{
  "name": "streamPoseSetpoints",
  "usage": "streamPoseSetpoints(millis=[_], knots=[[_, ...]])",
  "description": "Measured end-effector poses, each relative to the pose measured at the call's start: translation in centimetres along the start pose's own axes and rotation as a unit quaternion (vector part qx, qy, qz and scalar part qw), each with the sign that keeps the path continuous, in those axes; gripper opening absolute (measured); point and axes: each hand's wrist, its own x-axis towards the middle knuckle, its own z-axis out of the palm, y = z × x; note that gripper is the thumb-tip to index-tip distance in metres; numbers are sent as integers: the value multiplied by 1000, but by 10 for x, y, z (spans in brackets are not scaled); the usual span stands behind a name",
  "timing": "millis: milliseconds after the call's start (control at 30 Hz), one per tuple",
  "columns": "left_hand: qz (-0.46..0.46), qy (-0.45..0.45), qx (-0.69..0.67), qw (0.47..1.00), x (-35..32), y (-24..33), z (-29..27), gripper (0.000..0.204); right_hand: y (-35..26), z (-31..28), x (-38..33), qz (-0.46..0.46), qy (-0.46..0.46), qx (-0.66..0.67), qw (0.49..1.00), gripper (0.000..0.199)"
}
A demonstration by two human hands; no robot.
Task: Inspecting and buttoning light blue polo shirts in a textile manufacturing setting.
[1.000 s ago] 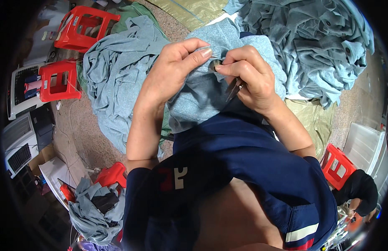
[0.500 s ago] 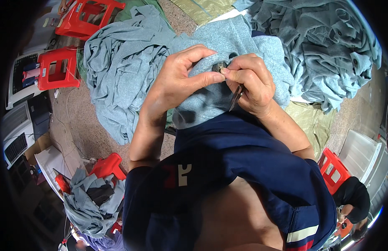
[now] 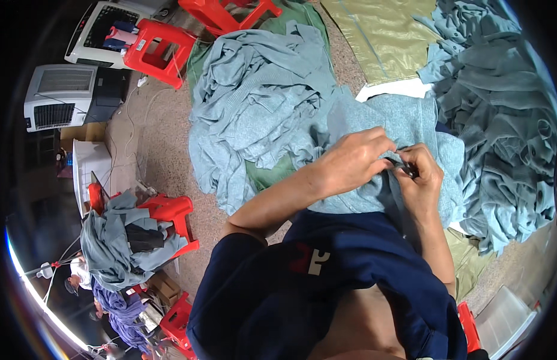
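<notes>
A light blue knitted garment lies over my lap. My left hand is closed on it, thumb and fingertips pinching the fabric in front of my right hand. Closed fingers of my right hand hold a small dark pair of thread snips, partly hidden in the grip. The two sets of fingertips almost meet over the cloth. A dark button showed there in the earlier frame; the fingers now hide that spot.
Grey-blue knitwear is heaped on a green sheet to the left, with a larger pile on the right. Beyond lies a yellow-green plastic sheet. Red stools stand at the left, one bearing clothes. A clear bin sits lower right.
The view has turned, so my lap and hands appear farther right and lower. My right hand has brought the snips up to the left fingertips, and the button has gone out of sight.
</notes>
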Motion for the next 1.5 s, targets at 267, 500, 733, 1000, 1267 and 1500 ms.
streamPoseSetpoints(millis=[267, 500, 733, 1000, 1267, 1500], knots=[[19, -69, 97, 993, 3, -5, -18, 23, 3, 10, 6, 47, -17, 110, 993, 26], [81, -34, 106, 990, 9, -16, -6, 27, 14, 6, 9, 16, -23, 90, 996, 22], [126, -21, 181, 975, 4, -22, 4, 23, 19, 4, 5, 47, -24, 129, 990, 17], [105, 121, 230, 960, 24, -45, 13, 12, 10, -5, 15, 33, -4, -34, 999, 22], [-151, -10, 18, 988, -16, -94, -35, 15, 18, -47, -22, 116, -178, -186, 959, 22], [-271, -40, -185, 944, -29, -77, -62, 17, 14, -59, -18, -22, 0, -150, 988, 31]])
